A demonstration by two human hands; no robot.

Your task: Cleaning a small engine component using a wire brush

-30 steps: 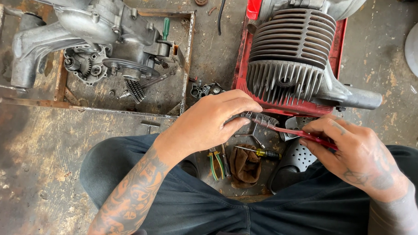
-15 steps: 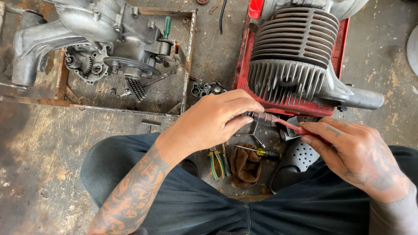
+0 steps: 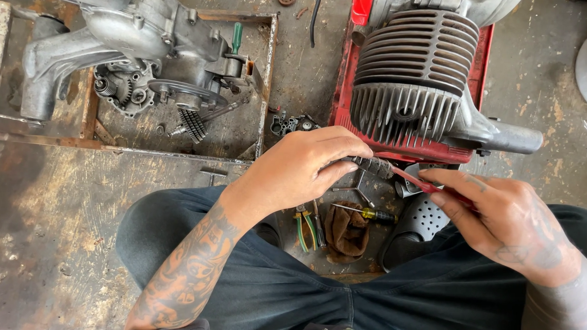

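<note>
My left hand [image 3: 303,168] pinches a small dark ribbed metal part [image 3: 370,164] at its fingertips, just below the finned engine cylinder [image 3: 410,91]. My right hand [image 3: 509,221] holds a thin red-handled tool [image 3: 429,186] whose tip reaches into that part. Both hands hover over my lap, above the floor between my legs.
An engine casing [image 3: 141,55] with gears lies in a metal tray [image 3: 267,86] at upper left. The cylinder rests on a red tray [image 3: 340,88]. Pliers [image 3: 307,227], a brown rag [image 3: 346,235], a yellow-handled screwdriver [image 3: 370,213] and a black sandal [image 3: 415,231] lie on the floor.
My right hand and the red-handled tool have shifted slightly up and left toward the part. My left hand has stayed about where it was, gripping the ribbed part.
</note>
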